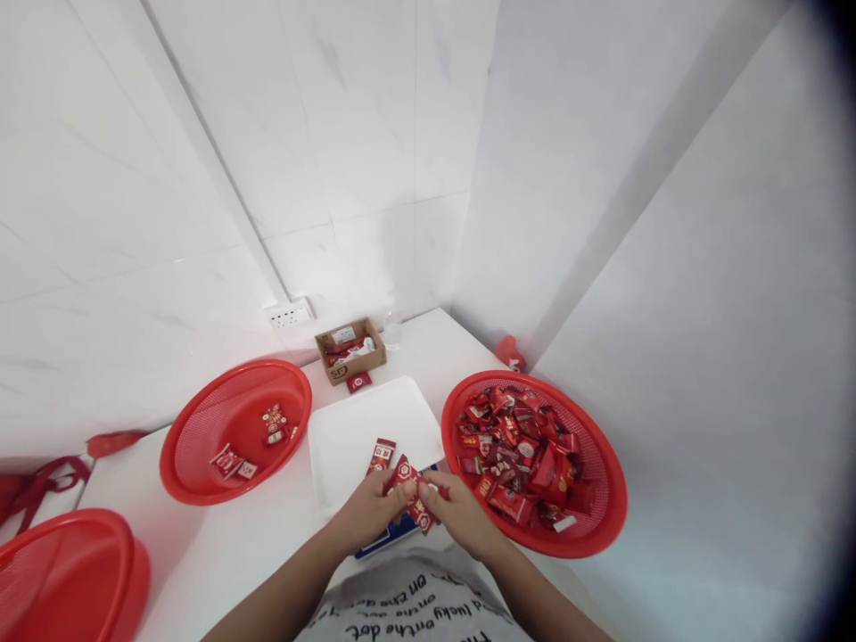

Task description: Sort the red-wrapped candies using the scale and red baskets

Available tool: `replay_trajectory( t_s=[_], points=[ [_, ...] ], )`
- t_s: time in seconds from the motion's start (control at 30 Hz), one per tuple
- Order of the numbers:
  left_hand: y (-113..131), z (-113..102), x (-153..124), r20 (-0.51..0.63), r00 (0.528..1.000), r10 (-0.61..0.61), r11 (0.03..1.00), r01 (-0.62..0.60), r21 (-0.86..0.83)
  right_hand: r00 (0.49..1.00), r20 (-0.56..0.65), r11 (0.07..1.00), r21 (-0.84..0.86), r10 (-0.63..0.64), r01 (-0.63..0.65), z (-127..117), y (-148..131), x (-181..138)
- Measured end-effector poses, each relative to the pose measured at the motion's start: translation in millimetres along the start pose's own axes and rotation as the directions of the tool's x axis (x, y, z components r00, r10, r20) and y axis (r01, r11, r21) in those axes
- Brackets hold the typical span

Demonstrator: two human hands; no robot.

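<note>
Two grips — left hand, right hand — pinching red packets | box (marked SF)

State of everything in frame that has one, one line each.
left hand: pinched shut on red packets
right hand: pinched shut on the same red packets
red packets: held between both hands, off the table
white tray: one loose packet lying on it
left basket: nearly empty, a few packets
right basket: heaped with packets
cardboard box: open, packets inside
</note>
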State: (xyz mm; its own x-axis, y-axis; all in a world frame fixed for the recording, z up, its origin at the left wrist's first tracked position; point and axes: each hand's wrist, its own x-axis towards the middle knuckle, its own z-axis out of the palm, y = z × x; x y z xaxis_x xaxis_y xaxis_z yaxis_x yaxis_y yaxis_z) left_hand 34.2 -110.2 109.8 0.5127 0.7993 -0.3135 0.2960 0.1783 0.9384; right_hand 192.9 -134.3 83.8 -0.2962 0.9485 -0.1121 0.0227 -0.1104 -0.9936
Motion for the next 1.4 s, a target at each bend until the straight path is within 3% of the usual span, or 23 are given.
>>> replay_trajectory(
  t_s=[0.13, 0.4, 0.6, 1.0, 1.3, 1.4],
  points=[
    [-4, 4, 0, 0.034, 0.999, -0.041, 0.996, 0.043, -0.075, 1.0, 0.006, 1.0, 0.025, -0.006, 0.006, -4, 1, -2],
    [9, 14, 1, 0.012, 0.998, 0.061, 0.982, -0.058, -0.18, 0.995, 0.069, 0.995, 0.077, -0.069, 0.064, -3, -5, -5],
    [11, 20, 1, -0.02, 0.999, 0.048, 0.977, -0.052, -0.209, 0.991, 0.089, 0.992, 0.087, -0.095, 0.087, 0, 2, -6],
    [0, 16, -3, -0.125, 0.991, -0.043, 0.999, 0.043, -0.001, 0.994, 0.082, 0.983, 0.176, -0.065, 0.05, 4, -10, -5],
    [-3, 15, -4, -0.132, 0.991, 0.025, 0.997, -0.015, 0.08, 0.995, -0.031, 0.992, 0.086, 0.094, -0.091, 14, -8, -7],
    [-3, 17, -7, -0.145, 0.989, 0.016, 0.998, -0.006, 0.065, 0.994, -0.059, 0.99, 0.112, 0.088, -0.081, 16, -10, -7]
  ],
)
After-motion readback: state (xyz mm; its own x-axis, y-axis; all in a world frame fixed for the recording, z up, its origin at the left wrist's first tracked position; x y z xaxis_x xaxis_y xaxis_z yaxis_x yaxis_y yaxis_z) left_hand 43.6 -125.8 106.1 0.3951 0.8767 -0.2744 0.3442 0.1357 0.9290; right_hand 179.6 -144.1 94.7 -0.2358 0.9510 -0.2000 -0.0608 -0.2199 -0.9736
